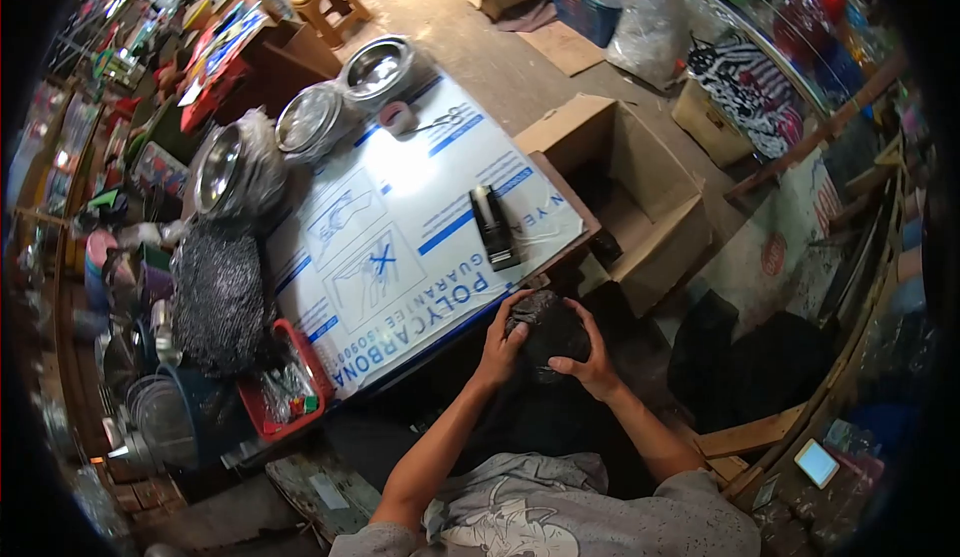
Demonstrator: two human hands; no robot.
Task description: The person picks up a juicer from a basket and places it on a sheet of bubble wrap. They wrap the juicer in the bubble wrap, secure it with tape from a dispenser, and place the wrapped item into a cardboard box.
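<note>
Just off the table's near edge, in front of my body, both hands hold a dark bundle wrapped in black plastic that looks like bubble wrap [550, 329]. My left hand [503, 339] grips its left side, thumb lying on top. Against the right side presses my right hand [592, 353], fingers curved round the far edge and thumb at the near corner. What is inside the wrapping is hidden. Beyond the bundle, a black tape dispenser or stapler-like tool [494, 229] lies on the white printed board [400, 227] that covers the table.
Stacks of plastic-wrapped metal bowls [375, 69] line the board's far left side. Nearby lie a tape roll [397, 117] and scissors [450, 117]. Black bubble wrap [222, 297] and a red tray [318, 372] sit at left. An open cardboard box [655, 232] stands right.
</note>
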